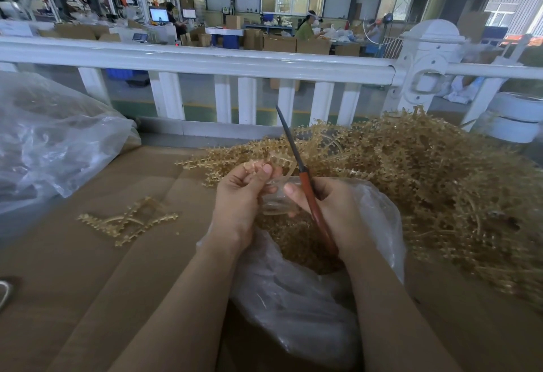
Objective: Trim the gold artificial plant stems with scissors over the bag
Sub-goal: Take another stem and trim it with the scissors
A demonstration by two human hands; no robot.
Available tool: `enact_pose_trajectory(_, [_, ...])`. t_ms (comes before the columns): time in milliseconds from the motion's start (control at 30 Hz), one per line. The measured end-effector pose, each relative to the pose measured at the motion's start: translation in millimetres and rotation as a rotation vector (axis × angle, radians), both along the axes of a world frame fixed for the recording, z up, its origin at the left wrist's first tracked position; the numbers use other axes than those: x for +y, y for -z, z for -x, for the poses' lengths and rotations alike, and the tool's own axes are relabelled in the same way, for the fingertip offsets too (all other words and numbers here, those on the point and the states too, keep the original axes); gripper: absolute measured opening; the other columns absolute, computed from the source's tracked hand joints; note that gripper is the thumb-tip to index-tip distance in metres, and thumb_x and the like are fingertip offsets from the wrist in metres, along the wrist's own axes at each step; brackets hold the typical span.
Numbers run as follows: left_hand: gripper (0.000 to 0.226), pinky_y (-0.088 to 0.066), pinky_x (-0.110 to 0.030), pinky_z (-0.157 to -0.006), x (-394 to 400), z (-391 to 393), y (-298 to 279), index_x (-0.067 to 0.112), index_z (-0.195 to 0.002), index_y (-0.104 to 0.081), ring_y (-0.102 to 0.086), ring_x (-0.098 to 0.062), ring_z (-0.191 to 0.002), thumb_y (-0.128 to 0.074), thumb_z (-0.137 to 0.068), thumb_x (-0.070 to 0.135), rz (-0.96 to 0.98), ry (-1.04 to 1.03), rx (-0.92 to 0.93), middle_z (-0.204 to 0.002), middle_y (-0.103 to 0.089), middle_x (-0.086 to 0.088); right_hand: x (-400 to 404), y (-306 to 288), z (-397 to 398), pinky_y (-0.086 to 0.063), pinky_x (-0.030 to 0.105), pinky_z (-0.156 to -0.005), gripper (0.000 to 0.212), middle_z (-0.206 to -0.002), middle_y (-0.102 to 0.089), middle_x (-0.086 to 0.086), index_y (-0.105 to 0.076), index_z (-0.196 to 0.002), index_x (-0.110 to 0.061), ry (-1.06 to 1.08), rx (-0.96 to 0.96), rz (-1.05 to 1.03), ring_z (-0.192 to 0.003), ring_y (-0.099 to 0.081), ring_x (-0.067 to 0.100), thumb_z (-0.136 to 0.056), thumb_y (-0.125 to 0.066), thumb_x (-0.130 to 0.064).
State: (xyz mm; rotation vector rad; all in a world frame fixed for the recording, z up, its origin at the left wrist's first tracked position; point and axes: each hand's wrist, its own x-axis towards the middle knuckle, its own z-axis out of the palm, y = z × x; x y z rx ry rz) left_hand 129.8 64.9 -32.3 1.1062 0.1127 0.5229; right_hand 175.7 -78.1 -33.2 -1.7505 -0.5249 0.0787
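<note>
Mid-trim: L hand (238, 195) pinches gold stem (258, 166), R hand (329, 207) grips scissors (296, 163) over bag (293, 298) — next, blades must open on stem.

Both forearms bare — no sleeves, no gloves.

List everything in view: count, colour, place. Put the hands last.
gold stem pile: one heap, gold, right of the hands
loose gold stems: one small cluster, gold, on the cardboard at left
cardboard surface: one, brown, underneath
open bag: one, clear, below the hands, gold trimmings inside
large bag: one, clear, far left
railing: one, white, behind
scissors: one, red handles, in right hand
left hand: pinches a stem
right hand: grips the scissors
</note>
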Motion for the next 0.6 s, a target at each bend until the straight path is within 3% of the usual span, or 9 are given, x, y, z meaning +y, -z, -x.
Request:
enact_pose_trajectory(67, [0.015, -0.060, -0.033, -0.061, 0, 0, 1, 0.005, -0.089, -0.071, -0.068, -0.027, -0.073, -0.071, -0.081, 0.018, -0.014, 0.001, 0.001, -0.086, -0.073, -0.014, 1, -1, 0, -0.057, 0.054, -0.086, 0.035, -0.078, -0.077, 0.000, -0.078, -0.084, -0.021, 0.013, 0.012, 0.036, -0.080, -0.074, 0.023, -0.075, -0.078, -0.055])
enact_pose_trajectory(167, [0.025, -0.060, -0.036, -0.068, 2, -1, 2, 0.004, -0.092, -0.071, -0.068, -0.027, -0.075, -0.072, -0.079, 0.025, -0.027, 0.011, 0.017, -0.090, -0.074, -0.014, 2, -1, -2, -0.056, 0.054, -0.088, 0.018, -0.076, -0.077, 0.001, -0.077, -0.080, -0.018, 0.030, 0.037, 0.031, -0.080, -0.074, 0.025, -0.086, -0.078, -0.034])
enact_pose_trajectory(267, [0.040, -0.055, -0.052, -0.081, 4, -1, 1, 0.002, -0.097, -0.072, -0.066, -0.036, -0.083, -0.069, -0.082, 0.039, -0.037, 0.046, 0.068, -0.094, -0.073, -0.019, 1, 0, -3, -0.057, 0.049, -0.089, 0.011, -0.073, -0.076, 0.002, -0.076, -0.080, -0.018, 0.064, 0.050, -0.072, -0.077, -0.074, 0.022, -0.090, -0.075, -0.022])
enact_pose_trajectory(400, [0.055, -0.050, -0.030, -0.062, 8, 2, -2, 0.021, -0.094, -0.077, -0.062, -0.019, -0.072, -0.070, -0.069, 0.070, -0.089, 0.123, 0.146, -0.090, -0.072, -0.007, -3, 1, -5, -0.055, 0.031, -0.080, 0.007, -0.071, -0.075, 0.004, -0.074, -0.083, -0.016, 0.114, 0.068, -0.212, -0.072, -0.074, 0.017, -0.090, -0.074, -0.017])
enact_pose_trajectory(600, [0.030, -0.041, -0.030, -0.068, 17, 6, 1, 0.017, -0.075, -0.068, -0.049, -0.023, -0.069, -0.075, -0.074, 0.046, -0.266, 0.275, 0.093, -0.076, -0.059, -0.009, -4, 1, -6, -0.055, 0.037, -0.085, 0.010, -0.069, -0.075, 0.003, -0.073, -0.081, -0.017, 0.151, 0.052, -0.234, -0.069, -0.071, 0.013, -0.090, -0.075, -0.019])
